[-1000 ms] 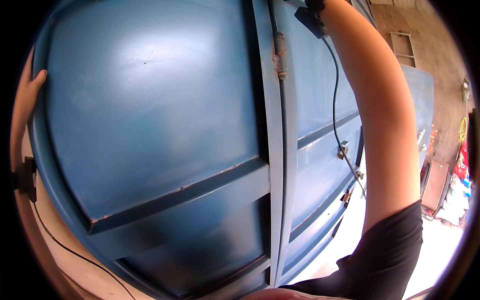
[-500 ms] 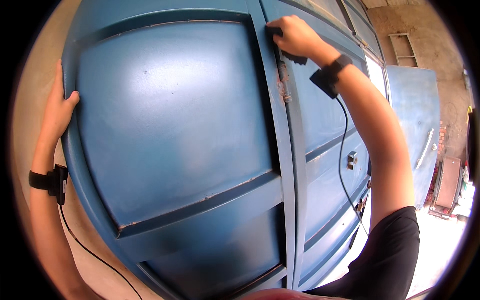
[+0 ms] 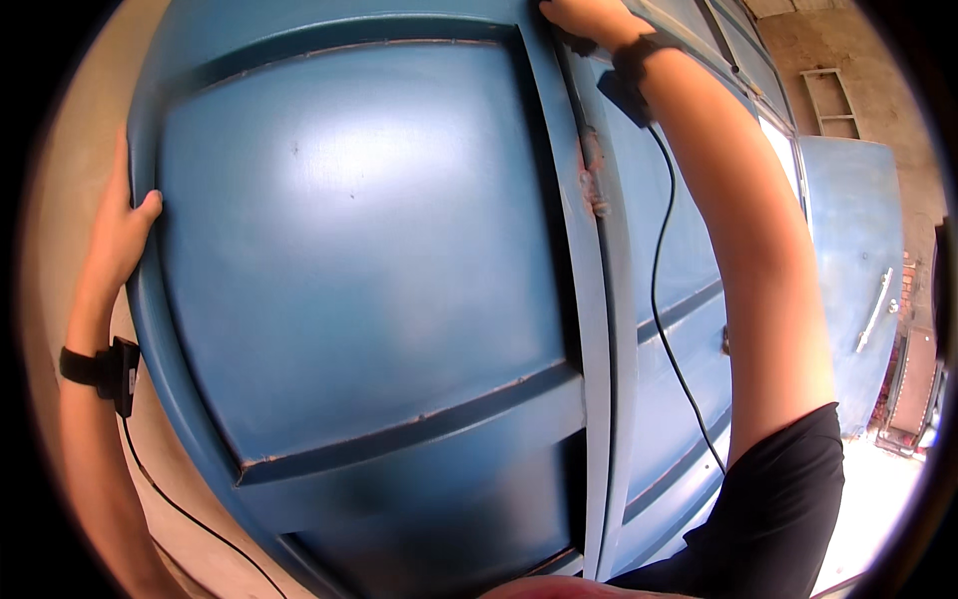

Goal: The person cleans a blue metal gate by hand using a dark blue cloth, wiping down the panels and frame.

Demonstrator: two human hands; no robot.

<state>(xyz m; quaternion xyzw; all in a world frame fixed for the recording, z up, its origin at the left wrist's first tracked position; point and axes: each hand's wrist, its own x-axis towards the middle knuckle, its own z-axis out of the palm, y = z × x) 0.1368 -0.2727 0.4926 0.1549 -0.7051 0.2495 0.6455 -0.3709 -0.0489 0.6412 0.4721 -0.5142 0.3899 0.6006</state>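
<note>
A large blue metal door (image 3: 349,250) with recessed panels fills the middle of the view. My left hand (image 3: 126,232) grips its left edge, thumb on the front side and fingers reaching behind. High up at the frame's top edge, my right hand (image 3: 587,18) is closed on a black brush (image 3: 578,43), near the seam above a rusty hinge (image 3: 593,175). Only a dark bit of the brush shows under the palm, and the upper part of the hand is cut off by the picture edge.
Black straps with small boxes sit on both wrists, a cable (image 3: 664,240) hanging from the right one. Further right stand another blue door leaf (image 3: 848,230) with a metal handle, a ladder-like frame (image 3: 830,103) against the wall and a brown-panelled cart-like object (image 3: 910,384).
My right hand has moved up with the brush, partly out of the picture. The view has shifted slightly, so the door sits a little further right. My left hand keeps its grip.
</note>
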